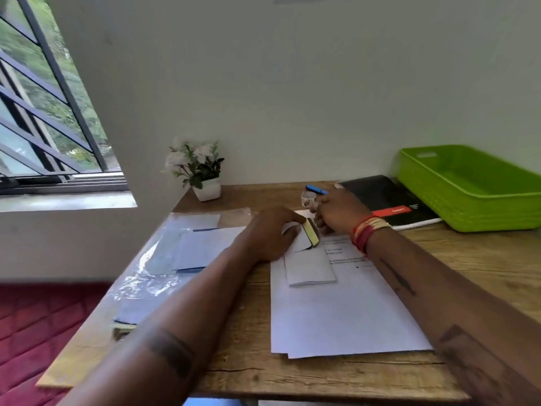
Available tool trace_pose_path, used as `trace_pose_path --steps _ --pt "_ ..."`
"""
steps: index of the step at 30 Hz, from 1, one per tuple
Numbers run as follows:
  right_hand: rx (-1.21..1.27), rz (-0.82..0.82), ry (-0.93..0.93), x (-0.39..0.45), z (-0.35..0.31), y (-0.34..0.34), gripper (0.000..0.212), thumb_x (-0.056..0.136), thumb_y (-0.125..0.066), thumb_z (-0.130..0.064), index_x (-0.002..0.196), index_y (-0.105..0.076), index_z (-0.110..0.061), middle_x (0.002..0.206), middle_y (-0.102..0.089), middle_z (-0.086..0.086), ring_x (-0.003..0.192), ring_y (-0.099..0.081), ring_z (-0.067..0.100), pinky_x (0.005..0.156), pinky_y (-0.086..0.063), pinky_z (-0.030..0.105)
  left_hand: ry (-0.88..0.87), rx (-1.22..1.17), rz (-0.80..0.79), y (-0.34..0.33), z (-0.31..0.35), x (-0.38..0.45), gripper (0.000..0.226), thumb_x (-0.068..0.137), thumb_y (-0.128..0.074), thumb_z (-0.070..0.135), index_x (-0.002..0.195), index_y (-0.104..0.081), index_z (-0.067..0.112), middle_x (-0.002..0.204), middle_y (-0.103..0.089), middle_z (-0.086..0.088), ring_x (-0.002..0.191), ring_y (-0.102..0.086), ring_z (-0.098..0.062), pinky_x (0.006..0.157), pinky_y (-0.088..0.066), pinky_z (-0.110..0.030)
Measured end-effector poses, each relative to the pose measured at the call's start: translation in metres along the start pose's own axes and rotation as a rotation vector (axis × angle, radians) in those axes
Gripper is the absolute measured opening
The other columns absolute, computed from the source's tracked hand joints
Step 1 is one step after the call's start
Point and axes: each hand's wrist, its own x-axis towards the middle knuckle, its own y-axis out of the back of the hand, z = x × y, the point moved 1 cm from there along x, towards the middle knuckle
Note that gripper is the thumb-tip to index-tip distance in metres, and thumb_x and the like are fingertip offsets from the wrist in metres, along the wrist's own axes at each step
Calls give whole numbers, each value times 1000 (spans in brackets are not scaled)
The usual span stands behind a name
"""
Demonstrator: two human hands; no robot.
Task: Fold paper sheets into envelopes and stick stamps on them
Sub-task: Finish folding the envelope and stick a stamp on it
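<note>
A folded white paper (pixel 310 269) lies on a stack of white sheets (pixel 345 315) on the wooden desk (pixel 248 367). Its far flap is lifted, and my left hand (pixel 268 237) grips that flap with thumb and curled fingers. A small dark strip with a yellow face (pixel 311 236) stands on edge between my hands at the flap's tip. My right hand (pixel 336 213) is just behind it, fingers curled down onto the strip; their tips are hidden. A printed sheet (pixel 342 253) shows under my right wrist.
A clear plastic sleeve with pale blue sheets (pixel 181 250) lies at the left. Behind my hands are a tape roll (pixel 307 199), a blue marker (pixel 317 190), a black notebook (pixel 386 200) and a green basket (pixel 474 189). A small potted plant (pixel 202 174) stands against the wall.
</note>
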Motion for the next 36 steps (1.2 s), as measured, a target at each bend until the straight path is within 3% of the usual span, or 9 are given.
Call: trace_pose_path --steps 3,6,9,14,20,25,28,31,36 --pt "-201 47 80 7 6 3 25 97 -51 -16 111 -71 -8 109 -71 11 83 -67 18 83 -54 22 -36 47 -73 2 3 1 33 99 -54 33 129 -68 31 130 -64 -2 122 -56 -19 106 -43 -39" --pt "-338 44 89 5 -2 -1 28 96 -57 -28 114 -72 -12 119 -66 6 102 -63 22 88 -47 26 8 79 -176 4 4 -1 46 95 -49 58 136 -59 41 142 -53 -2 131 -47 -20 110 -38 -42" --pt "-411 -9 80 8 -8 -9 32 98 -52 -29 116 -69 -9 119 -66 11 107 -62 27 93 -50 36 71 114 -280 6 11 -2 84 72 -42 89 143 -48 44 152 -43 1 140 -38 -20 115 -32 -48" --pt "-487 3 63 14 -9 -19 35 102 -46 -32 114 -67 -8 116 -65 13 101 -63 25 88 -50 33 84 129 -335 7 14 -1 98 64 -46 95 146 -42 42 157 -36 3 143 -30 -20 118 -26 -48" --pt "-323 124 45 18 0 -15 33 93 -61 -23 124 -60 -10 124 -63 10 105 -63 25 83 -50 33 14 130 -252 5 19 -3 78 72 -52 88 137 -50 45 148 -47 10 138 -36 -12 114 -27 -42" --pt "-134 175 46 17 4 2 15 95 -59 -20 107 -66 -15 109 -67 4 99 -63 22 88 -52 36 45 124 -258 5 21 -5 71 70 -49 91 129 -49 51 159 -33 10 148 -24 -13 120 -20 -47" --pt "-20 229 29 16 14 21 6 95 -58 -18 97 -59 -23 96 -64 0 83 -64 18 67 -53 30 60 107 -235 6 19 -5 66 72 -55 87 125 -52 48 161 -30 7 147 -25 -14 118 -22 -42" --pt "132 268 6 14 25 35 17 97 -56 -13 89 -58 -28 94 -62 -3 74 -68 20 46 -55 25 83 88 -270 7 19 -3 71 72 -55 87 131 -51 46 160 -34 8 146 -28 -14 119 -25 -42" --pt "275 198 -40 12 28 51 8 96 -62 -19 99 -69 -18 103 -70 10 84 -73 28 68 -63 42 119 148 -346 8 21 -3 87 71 -45 93 146 -39 51 160 -34 8 146 -29 -17 119 -23 -49"
